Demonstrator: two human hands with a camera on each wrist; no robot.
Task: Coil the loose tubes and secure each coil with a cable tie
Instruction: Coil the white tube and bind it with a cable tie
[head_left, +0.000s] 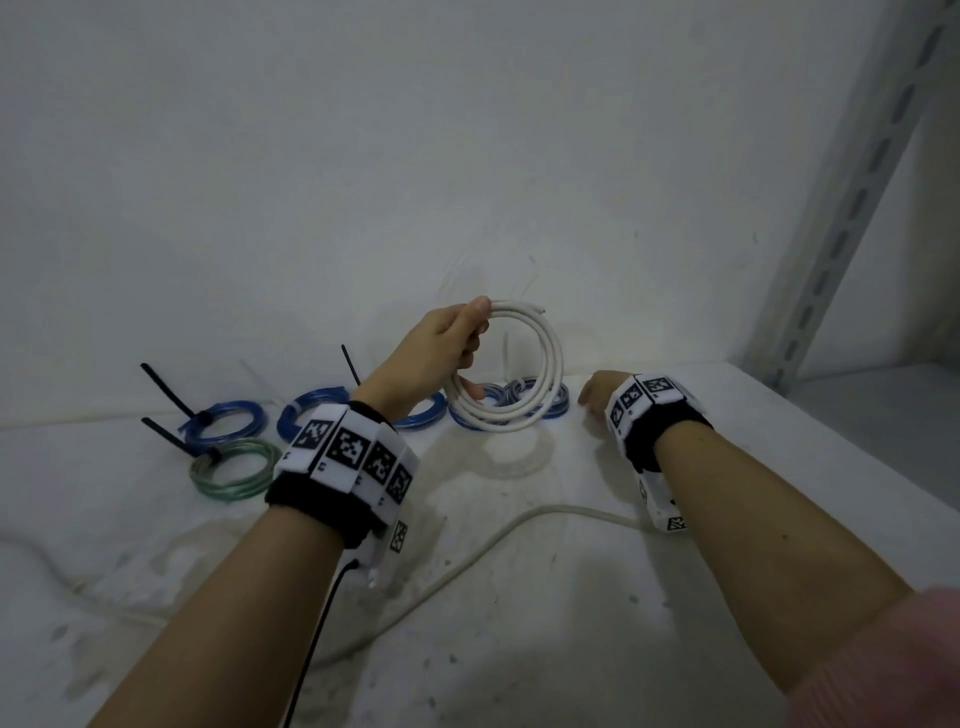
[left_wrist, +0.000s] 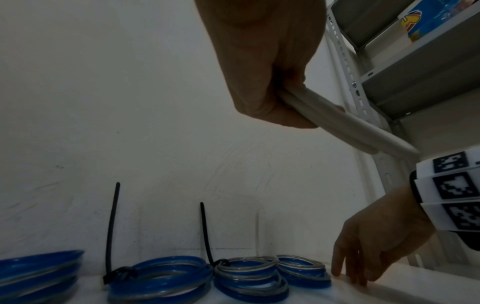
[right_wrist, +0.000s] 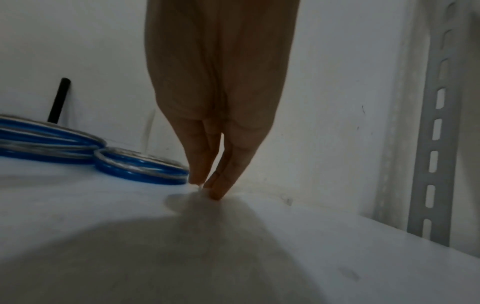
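My left hand (head_left: 457, 343) grips a coil of white tube (head_left: 555, 358) and holds it upright above the white table (head_left: 597, 649). The left wrist view shows the fist (left_wrist: 272, 92) closed round the white tube strands (left_wrist: 350, 127). My right hand (head_left: 584, 400) reaches down to the table by the wall, right of the coil. Its straight fingers (right_wrist: 228, 164) touch the surface with the tips close together. I cannot make out anything held there. The same hand (left_wrist: 348, 275) stands beside a blue coil (left_wrist: 303, 271).
Several blue coils (head_left: 223, 421) and a green coil (head_left: 234, 467) lie along the wall, some bound with black cable ties (head_left: 166, 389). A loose white tube (head_left: 467, 561) runs across the table. A slotted metal shelf post (head_left: 841, 208) stands at the right.
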